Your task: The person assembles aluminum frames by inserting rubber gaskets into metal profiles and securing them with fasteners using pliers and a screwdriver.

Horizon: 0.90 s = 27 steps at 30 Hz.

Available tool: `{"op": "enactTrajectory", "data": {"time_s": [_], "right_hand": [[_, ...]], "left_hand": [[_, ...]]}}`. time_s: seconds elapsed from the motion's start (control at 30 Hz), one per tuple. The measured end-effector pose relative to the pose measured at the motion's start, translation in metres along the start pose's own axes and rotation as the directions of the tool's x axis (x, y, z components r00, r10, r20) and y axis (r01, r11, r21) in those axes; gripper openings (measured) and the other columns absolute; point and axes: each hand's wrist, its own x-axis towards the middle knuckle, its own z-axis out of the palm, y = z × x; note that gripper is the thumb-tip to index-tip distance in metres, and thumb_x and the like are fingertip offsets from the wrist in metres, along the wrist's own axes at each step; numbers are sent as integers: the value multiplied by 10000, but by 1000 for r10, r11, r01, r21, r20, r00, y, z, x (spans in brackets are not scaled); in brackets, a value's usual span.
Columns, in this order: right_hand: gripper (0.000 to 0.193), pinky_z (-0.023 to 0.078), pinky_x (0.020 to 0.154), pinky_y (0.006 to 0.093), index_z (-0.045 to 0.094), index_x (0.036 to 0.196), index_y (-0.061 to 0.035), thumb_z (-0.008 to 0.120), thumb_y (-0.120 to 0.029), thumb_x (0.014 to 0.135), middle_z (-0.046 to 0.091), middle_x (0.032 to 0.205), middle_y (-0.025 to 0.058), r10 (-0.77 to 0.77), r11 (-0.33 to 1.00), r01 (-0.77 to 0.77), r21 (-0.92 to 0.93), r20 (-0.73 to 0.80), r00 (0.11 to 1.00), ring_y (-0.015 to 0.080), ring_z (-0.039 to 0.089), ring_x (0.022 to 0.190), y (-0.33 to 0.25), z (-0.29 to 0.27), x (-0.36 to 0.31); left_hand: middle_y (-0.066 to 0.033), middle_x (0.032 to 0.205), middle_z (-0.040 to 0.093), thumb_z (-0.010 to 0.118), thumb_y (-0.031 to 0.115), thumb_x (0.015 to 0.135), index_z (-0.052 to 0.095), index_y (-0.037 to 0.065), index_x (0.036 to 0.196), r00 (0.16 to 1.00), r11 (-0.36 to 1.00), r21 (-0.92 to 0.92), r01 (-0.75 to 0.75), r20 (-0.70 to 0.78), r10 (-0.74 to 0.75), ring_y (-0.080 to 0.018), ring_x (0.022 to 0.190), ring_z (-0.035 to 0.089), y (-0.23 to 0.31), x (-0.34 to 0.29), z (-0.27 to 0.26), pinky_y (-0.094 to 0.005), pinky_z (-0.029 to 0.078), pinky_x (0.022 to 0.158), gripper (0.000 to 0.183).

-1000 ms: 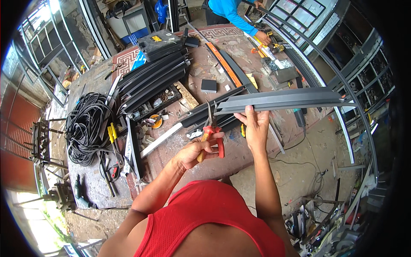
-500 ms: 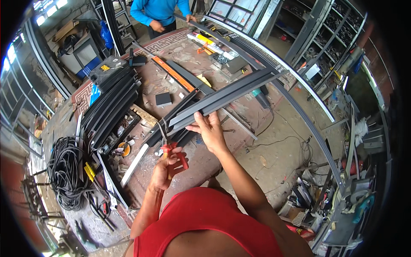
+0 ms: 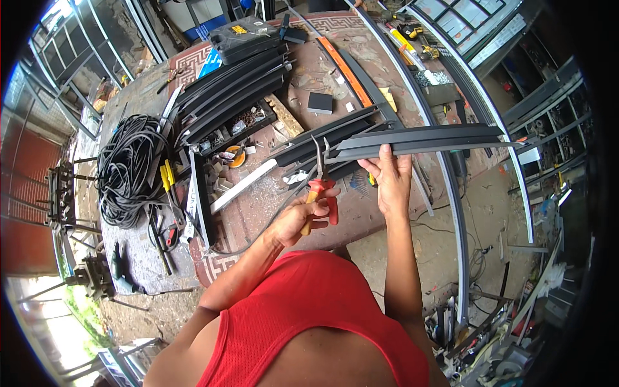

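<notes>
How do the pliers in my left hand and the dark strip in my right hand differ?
The pliers are partly red and yellow; the strip is dark gray. The pliers are short, the strip much longer. The pliers point away from you, while the strip runs left to right. Both are hand-held.

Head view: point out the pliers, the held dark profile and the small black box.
Pliers (image 3: 318,185), head view: red grip.
Dark profile (image 3: 432,137), head view: long face.
Small black box (image 3: 320,102), head view: top face.
</notes>
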Motion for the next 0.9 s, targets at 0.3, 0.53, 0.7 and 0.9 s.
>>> {"op": "enactTrajectory", "data": {"time_s": [0.3, 0.53, 0.7, 0.9], "right_hand": [[255, 637, 776, 338, 496, 1276, -53, 554, -169, 1058, 649, 1157, 107, 6, 1000, -6, 3, -19, 1000, 201, 713, 907, -3, 1, -1], [251, 639, 775, 339, 500, 1273, -54, 554, -171, 1058, 664, 1130, 111, 33, 999, -33, 10, -4, 999, 211, 722, 907, 5, 1, -2], [303, 639, 788, 355, 479, 1322, -65, 566, -170, 1052, 646, 1177, 115, 48, 998, -46, 31, -53, 997, 212, 710, 940, 27, -4, -8], [446, 622, 892, 414, 465, 1415, -38, 600, -237, 1040, 612, 1265, 145, 146, 989, -133, 68, -269, 952, 251, 684, 1044, 61, -25, -2]], "left_hand": [[-116, 1426, 520, 583, 146, 874, 463, 111, 1469, 999, 994, -101, -34, 0, 34, -290, 1308, 519, -3, 0, -7, -495, 404, 1101, 608], [-148, 1173, 647, 572, 173, 960, 569, 52, 1185, 989, 990, -66, -125, -85, 120, -293, 1028, 687, -16, 6, -11, -445, 567, 865, 256], [-75, 700, 640, 607, 391, 1021, 624, 28, 892, 935, 973, 163, -161, -290, 203, -185, 581, 655, -29, 10, -16, -290, 511, 494, 386], [-110, 771, 638, 554, 380, 1040, 569, 92, 1158, 923, 993, 32, -113, -366, 116, -207, 559, 617, -43, -12, -43, -315, 437, 453, 312]]}}
